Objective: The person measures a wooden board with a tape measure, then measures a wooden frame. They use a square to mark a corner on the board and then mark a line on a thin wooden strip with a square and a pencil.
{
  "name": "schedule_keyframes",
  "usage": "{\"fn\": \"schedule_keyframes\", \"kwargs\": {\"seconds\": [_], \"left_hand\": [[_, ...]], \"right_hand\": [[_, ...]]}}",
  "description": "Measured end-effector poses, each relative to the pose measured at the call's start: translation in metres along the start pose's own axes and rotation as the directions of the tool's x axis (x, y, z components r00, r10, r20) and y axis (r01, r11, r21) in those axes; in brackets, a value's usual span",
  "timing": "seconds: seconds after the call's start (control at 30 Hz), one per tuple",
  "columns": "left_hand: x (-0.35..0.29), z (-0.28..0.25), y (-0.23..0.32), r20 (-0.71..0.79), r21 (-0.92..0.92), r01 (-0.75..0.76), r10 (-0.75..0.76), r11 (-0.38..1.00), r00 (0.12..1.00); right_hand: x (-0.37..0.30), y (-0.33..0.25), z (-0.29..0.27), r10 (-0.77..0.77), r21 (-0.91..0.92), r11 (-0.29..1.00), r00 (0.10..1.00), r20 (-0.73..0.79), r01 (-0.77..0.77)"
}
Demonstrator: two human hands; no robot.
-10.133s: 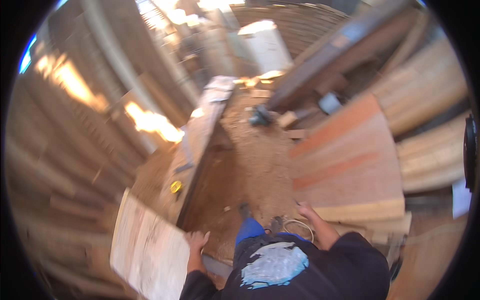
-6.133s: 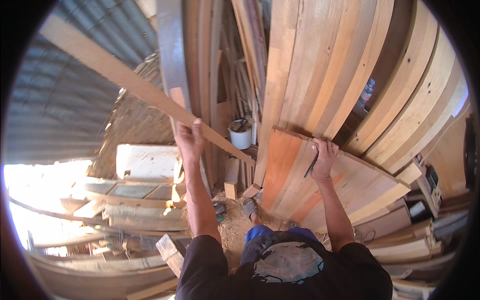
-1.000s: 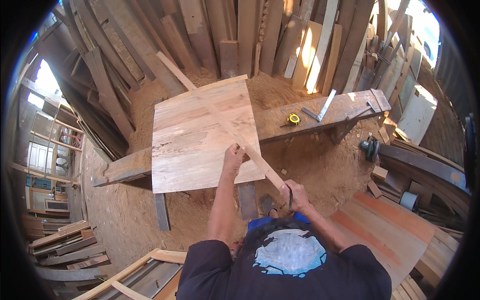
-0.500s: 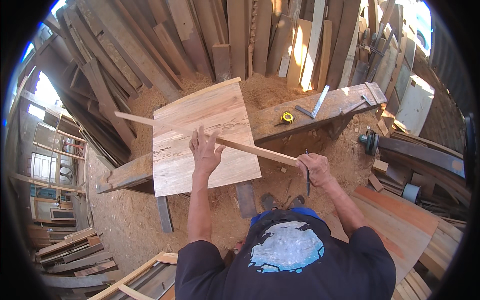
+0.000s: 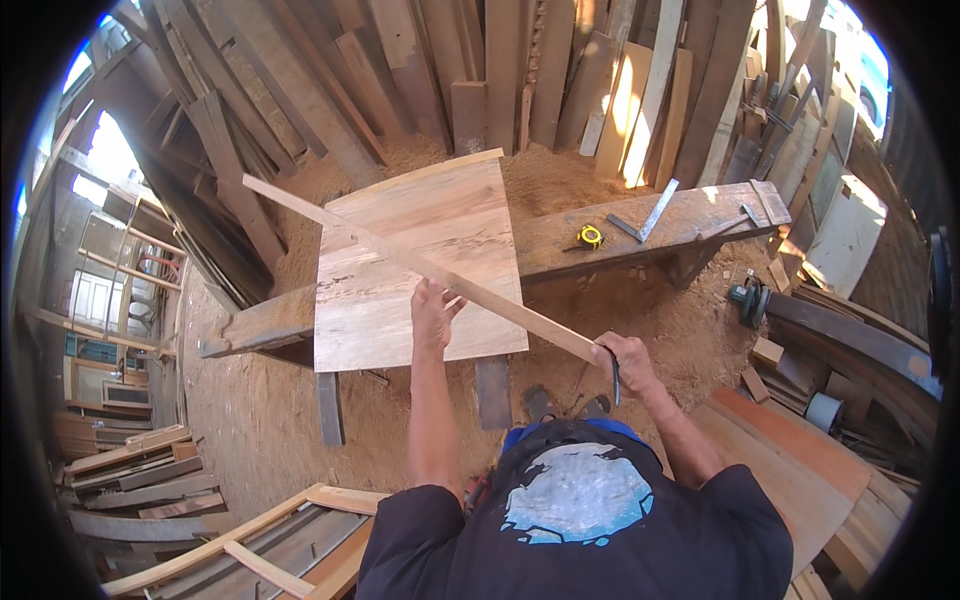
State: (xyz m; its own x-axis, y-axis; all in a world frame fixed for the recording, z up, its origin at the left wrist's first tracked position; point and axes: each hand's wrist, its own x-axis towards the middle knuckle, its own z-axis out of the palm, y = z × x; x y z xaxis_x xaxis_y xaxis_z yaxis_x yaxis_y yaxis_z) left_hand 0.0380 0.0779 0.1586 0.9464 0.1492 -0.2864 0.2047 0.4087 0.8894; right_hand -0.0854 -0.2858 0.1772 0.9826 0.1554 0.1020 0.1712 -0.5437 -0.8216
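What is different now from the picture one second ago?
The long, light-brown wooden strip swung left at its far end; the left hand moved left too. The right hand still grips the strip's near end. The pale four-sided wooden panel and round yellow tape measure stayed put.

Interior in diffuse daylight, moderately bright overall. Light enters through gaps (image 5: pixel 112 150) at the far left and an opening (image 5: pixel 868 75) at the far right, both overexposed to white with bluish fringes. Direct sun falls in narrow, washed-out patches on the boards (image 5: pixel 622 100) and sheet (image 5: pixel 845 235) at the far right. The panel (image 5: pixel 420 310) and strip (image 5: pixel 490 299) are evenly lit and reasonably sharp; ground under the bench (image 5: pixel 690 215) lies in soft shadow. Fisheye distortion bows straight edges toward a black circular border, where detail softens.
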Motion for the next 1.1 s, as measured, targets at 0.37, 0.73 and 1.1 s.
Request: {"fn": "schedule_keyframes", "kwargs": {"seconds": [0.37,0.73,1.1], "left_hand": [[0.008,0.023,0.016,-0.073,0.077,-0.129,0.134,0.989,0.988],[0.054,0.0,-0.072,0.05,0.173,0.047,-0.056,0.984,0.997],[0.066,-0.131,-0.1,0.284,0.874,-0.209,-0.113,0.438,0.952]], "right_hand": [[-0.026,0.038,0.051,0.146,0.137,0.963,0.874,0.463,-0.234],[-0.037,-0.004,0.156,0.257,0.151,0.955,0.966,0.008,-0.255],[-0.038,0.006,0.259,0.428,0.039,0.899,0.854,-0.296,-0.437]]}}
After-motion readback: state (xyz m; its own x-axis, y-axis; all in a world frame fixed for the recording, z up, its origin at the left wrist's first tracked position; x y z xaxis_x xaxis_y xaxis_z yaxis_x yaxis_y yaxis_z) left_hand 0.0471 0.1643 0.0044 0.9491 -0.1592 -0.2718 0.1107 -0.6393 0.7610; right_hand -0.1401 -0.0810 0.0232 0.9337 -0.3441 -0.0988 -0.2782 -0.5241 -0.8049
